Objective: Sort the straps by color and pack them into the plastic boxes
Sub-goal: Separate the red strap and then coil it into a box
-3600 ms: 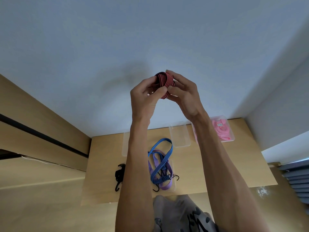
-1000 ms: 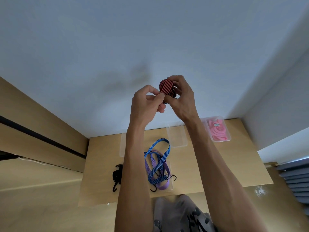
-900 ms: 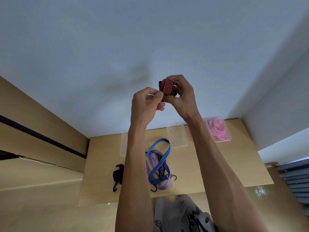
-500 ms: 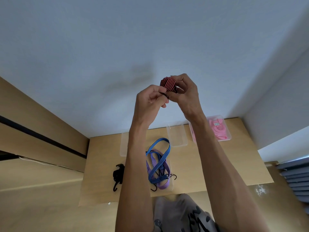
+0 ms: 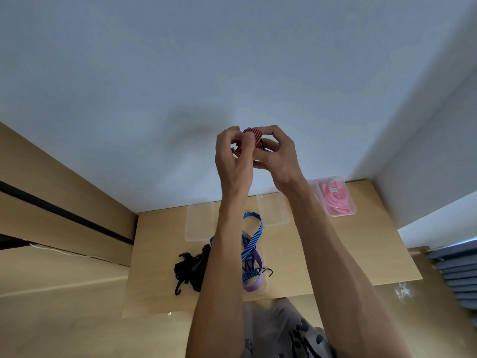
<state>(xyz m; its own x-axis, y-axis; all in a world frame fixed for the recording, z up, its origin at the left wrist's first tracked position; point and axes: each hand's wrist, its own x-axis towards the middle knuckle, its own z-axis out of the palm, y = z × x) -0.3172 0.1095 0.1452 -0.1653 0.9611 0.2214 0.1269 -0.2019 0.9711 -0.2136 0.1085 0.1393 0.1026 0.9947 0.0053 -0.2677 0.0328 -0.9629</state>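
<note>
Both hands are raised well above the wooden table (image 5: 335, 259) — the left hand (image 5: 233, 161) and right hand (image 5: 277, 153) each pinch the rolled red-and-black strap (image 5: 254, 135) between curled fingers. On the table, the pink straps (image 5: 335, 200) lie in the box (image 5: 354, 208) at its far right corner — the blue strap (image 5: 251, 236) sits mid-table.

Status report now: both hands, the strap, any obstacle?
Left hand and right hand grip rolled red-black striped strap, raised. Clear plastic boxes uncovered; nothing blocks.

The desk (image 5: 335, 254) is matt pale wood. The boxes (image 5: 197, 223) are clear glossy plastic. The blue strap (image 5: 254, 236) is woven, ribbed cloth, its hooks (image 5: 268, 271) dark.
</note>
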